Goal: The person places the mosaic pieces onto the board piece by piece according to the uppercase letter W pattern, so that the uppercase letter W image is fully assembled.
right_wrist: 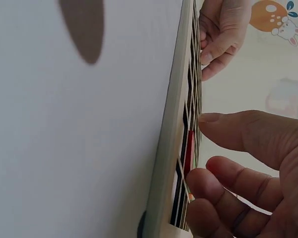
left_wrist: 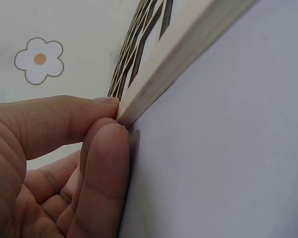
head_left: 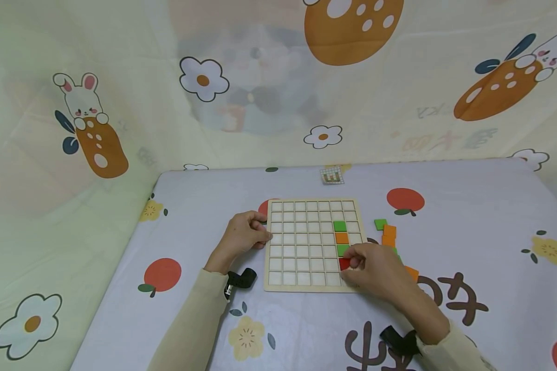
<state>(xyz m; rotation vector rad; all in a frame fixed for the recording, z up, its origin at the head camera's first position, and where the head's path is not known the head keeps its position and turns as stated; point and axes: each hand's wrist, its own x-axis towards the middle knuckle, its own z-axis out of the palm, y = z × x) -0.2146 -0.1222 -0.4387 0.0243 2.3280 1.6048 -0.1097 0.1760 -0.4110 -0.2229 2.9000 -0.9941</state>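
Observation:
A pale wooden grid board [head_left: 301,288] lies flat on the cloth. My left hand [head_left: 243,234] holds its left edge; in the left wrist view, thumb and finger meet at the rim. One column near the board's right side has a green tile [head_left: 340,226], an orange tile [head_left: 341,237], another green tile [head_left: 343,250] and a red tile [head_left: 344,264], top to bottom. Over the red tile is my right hand [head_left: 380,270], its thumb and fingers parted on either side. The right wrist view shows the red tile [right_wrist: 189,148] low in its cell.
Beside the board's right edge lie loose tiles, among them a green one [head_left: 380,224] and orange ones [head_left: 389,231], partly hidden by my right hand. A small printed grid card [head_left: 331,175] sits behind the board. A patterned curtain [head_left: 260,144] hangs along the back.

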